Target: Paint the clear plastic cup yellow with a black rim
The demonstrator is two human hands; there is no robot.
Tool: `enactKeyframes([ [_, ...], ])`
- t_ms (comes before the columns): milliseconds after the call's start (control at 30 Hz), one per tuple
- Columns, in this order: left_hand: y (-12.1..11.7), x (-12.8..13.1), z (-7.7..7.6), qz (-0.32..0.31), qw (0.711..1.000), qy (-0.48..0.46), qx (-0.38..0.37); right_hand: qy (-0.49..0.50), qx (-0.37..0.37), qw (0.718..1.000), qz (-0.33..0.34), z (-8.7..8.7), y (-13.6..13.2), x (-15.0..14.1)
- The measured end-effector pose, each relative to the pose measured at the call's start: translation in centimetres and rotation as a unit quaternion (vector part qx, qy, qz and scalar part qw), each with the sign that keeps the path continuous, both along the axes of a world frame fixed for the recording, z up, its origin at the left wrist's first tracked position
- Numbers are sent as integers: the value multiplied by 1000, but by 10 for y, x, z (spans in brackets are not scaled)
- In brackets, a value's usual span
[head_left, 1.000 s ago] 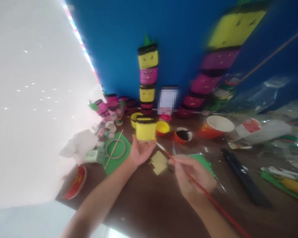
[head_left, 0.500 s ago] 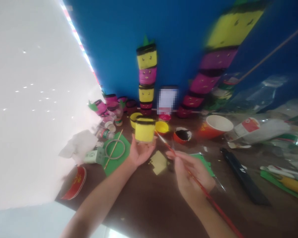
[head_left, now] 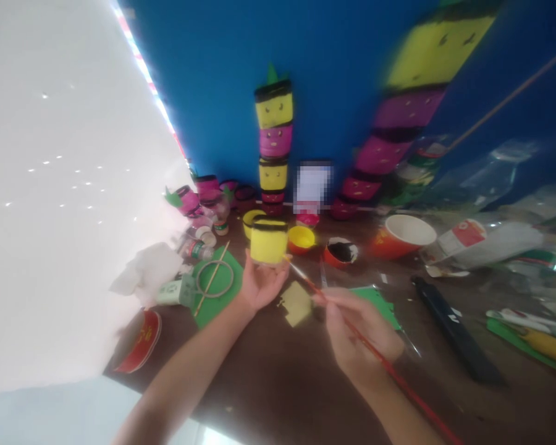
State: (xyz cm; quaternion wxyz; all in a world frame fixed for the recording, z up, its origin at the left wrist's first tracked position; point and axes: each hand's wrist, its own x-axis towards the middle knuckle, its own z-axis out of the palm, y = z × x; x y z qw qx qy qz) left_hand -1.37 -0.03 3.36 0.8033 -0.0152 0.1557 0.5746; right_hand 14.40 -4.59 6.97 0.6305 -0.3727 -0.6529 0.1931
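Note:
My left hand (head_left: 265, 285) holds a yellow-painted cup (head_left: 269, 241) with a black band round its top, gripped from below with the fingers near its base. In my right hand (head_left: 364, 330) is a long red paintbrush (head_left: 312, 286), pinched like a pen. The brush's yellow-tipped bristles lie at the cup's lower right edge; whether they touch it I cannot tell. Behind the cup stand another yellow cup (head_left: 249, 224) and a small tub of yellow paint (head_left: 301, 240). A red tub with black paint (head_left: 341, 252) sits to the right.
Painted cup stacks with faces (head_left: 276, 142) stand against the blue wall. At right are a paper cup (head_left: 404, 236), clear plastic bottles (head_left: 500, 164) and a black box cutter-like object (head_left: 456, 330). Green sheets (head_left: 222, 296), a tape ring (head_left: 215, 279) and a red bowl (head_left: 143, 341) lie left.
The brush tip has moved down and slightly left, from beside the cup's upper right side to its lower right edge. The cup has shifted very slightly left.

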Motion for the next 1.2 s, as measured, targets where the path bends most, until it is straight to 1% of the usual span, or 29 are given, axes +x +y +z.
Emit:
enactKeyframes([
  [100, 0, 0, -1, -4, 1000, -3, 2, -17, -8, 1000, 2, -1, 1, -1],
  [233, 1, 0, 0, 7, 1000, 8, -4, -36, -4, 999, 28, 1, 0, 1],
  [300, 0, 0, 0, 14, 1000, 9, -7, -30, -11, 999, 26, 3, -1, 2],
  [467, 1, -1, -3, 0, 1000, 4, -4, -15, -13, 1000, 19, 6, -3, 0],
  [600, 3, 1, -4, 39, 999, 15, -10, -41, 7, 999, 34, 5, -1, 1],
  [633, 2, 1, -3, 39, 999, 13, -14, -40, 10, 999, 30, 4, 0, 2],
  [733, 1, 0, 1, 6, 1000, -16, -15, -28, 23, 999, -1, 1, 2, 4],
  [833, -1, -2, 3, -13, 999, -36, -9, -56, 56, 997, -18, -2, 4, 5],
  [933, 0, -2, 1, -4, 1000, -18, -12, -84, 64, 994, -2, -3, 4, 5],
  [1067, 1, -2, -1, 9, 1000, 6, -5, -74, 51, 996, 16, -4, 2, 3],
  [1200, 0, -1, 1, 7, 1000, -2, 1, -74, 41, 995, 47, -7, 2, 3],
])
